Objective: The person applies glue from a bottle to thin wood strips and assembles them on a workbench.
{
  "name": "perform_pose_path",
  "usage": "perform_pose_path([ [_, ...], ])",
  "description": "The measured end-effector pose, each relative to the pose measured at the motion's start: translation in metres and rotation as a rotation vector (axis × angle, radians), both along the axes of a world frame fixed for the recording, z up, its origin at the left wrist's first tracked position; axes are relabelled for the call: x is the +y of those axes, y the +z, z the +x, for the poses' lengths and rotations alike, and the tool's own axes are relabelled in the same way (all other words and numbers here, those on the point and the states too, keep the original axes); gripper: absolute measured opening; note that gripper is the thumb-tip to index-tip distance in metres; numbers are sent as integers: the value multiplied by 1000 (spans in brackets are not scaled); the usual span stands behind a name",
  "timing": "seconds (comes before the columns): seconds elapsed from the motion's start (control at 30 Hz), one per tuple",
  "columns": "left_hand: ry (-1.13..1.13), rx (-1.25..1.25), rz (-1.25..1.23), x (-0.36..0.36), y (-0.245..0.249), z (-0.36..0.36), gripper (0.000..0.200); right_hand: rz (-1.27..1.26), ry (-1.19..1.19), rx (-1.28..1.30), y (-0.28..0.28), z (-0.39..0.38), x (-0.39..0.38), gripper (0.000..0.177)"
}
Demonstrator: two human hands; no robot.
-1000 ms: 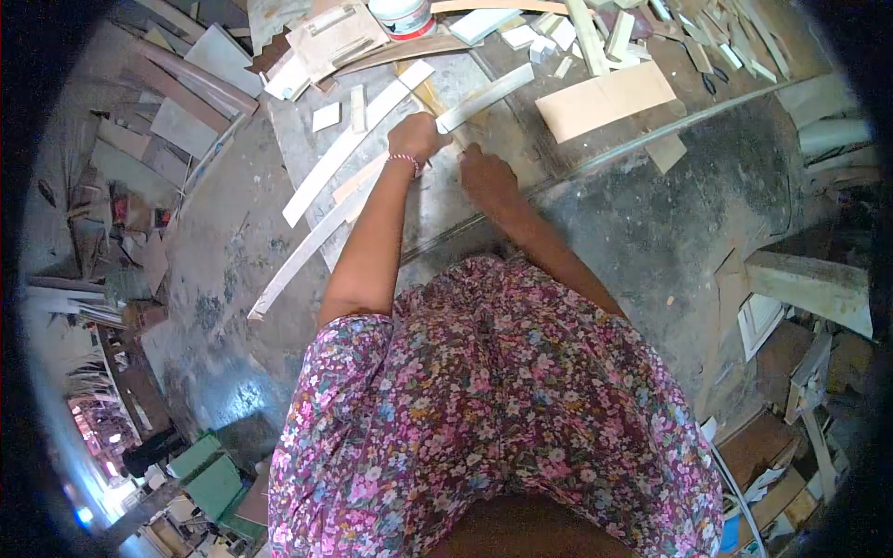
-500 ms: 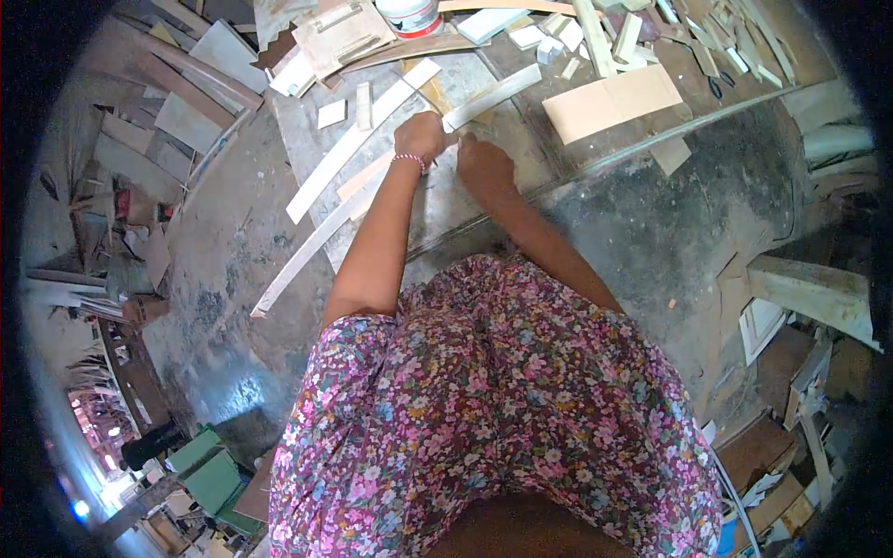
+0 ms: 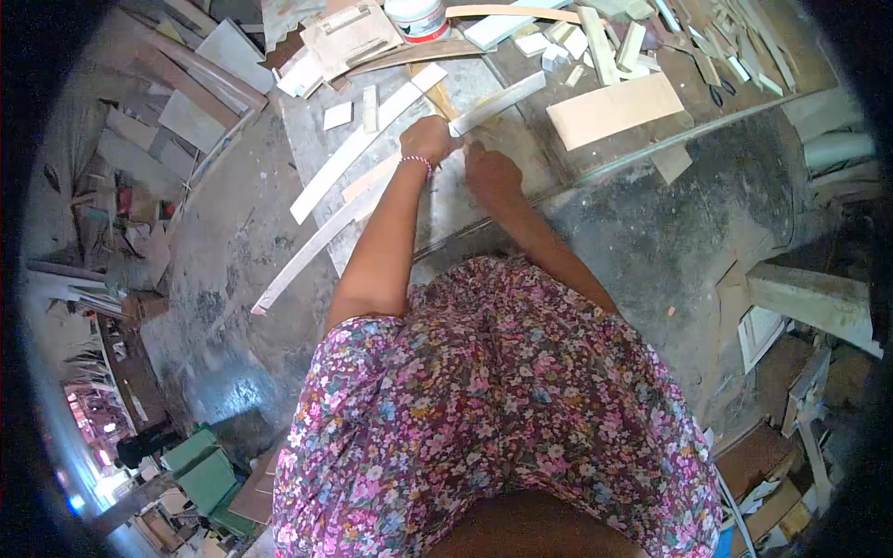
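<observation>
Head view: left hand (image 3: 427, 140) closed over the strip (image 3: 499, 104); right hand (image 3: 494, 174) just beside the left, grip indeterminable; both barely shift, suggesting steady work.

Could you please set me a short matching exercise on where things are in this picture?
1. White plastic tub with a red band
2. Flat, peach-coloured rectangular sheet
3. Long, narrow white strip crossing beneath the left arm
4. Left hand

A. Beaded bracelet at its wrist
B. On the table, to the right of the right hand
C. On the far side of the table
D. One end past the table's left edge

Pairs: 1-C, 2-B, 3-D, 4-A
</observation>
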State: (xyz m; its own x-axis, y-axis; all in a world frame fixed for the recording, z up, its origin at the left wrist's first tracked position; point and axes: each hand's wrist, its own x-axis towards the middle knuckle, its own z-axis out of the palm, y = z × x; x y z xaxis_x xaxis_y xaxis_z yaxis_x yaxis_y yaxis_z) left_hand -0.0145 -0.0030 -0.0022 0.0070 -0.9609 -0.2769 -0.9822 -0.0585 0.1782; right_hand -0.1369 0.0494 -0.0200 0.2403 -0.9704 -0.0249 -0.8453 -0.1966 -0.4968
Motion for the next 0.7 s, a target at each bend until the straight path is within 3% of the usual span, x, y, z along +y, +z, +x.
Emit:
perform_pose_path([
  [0.17,40,20,49,0,5,-1,36,4,32,31,5,-11,10,15],
  [0.7,0,3,-81,-2,-8,6,40,-24,-3,-107,-12,14,-16,21],
])
